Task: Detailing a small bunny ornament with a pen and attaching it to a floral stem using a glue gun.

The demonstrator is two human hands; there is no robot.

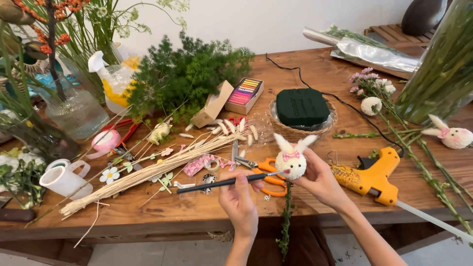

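Note:
My right hand holds a small fluffy white bunny figure with a pink bow and upright ears, lifted just above the wooden table. My left hand grips a thin black stick-like tool near its right end; its tip touches the bunny's face from the left. A green stem hangs down below the bunny, over the table's front edge.
Orange scissors lie under my hands. An orange glue gun rests to the right, its cord running back. A basket with dark green foam, dried stalks, a white mug, vases, greenery and a second bunny surround them.

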